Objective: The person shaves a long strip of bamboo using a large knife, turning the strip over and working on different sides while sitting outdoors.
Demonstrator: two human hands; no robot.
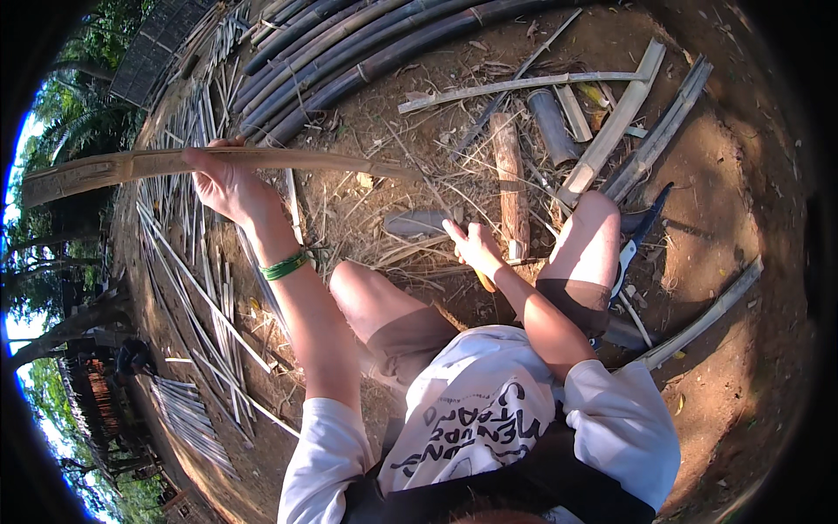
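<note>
My left hand [229,185] is raised at the left, closed round a long, flat split bamboo strip [96,175]. The strip runs nearly level, and its right end reaches over the ground in front of my knees. Low between my knees, my right hand [476,247] grips the wooden handle [485,280] of what looks like a long knife. Its narrow blade [436,194] points up and left, close to the strip's right end; whether they touch I cannot tell. Beyond that hand, a short wooden log [509,179] lies among shavings.
Dark bamboo poles [349,65] are piled at the far side. Thin bamboo strips [209,297] cover the ground at left. Split bamboo lengths [615,127] and a short bamboo piece [552,127] lie at far right. A blue-and-white tool [626,259] is beside my right knee.
</note>
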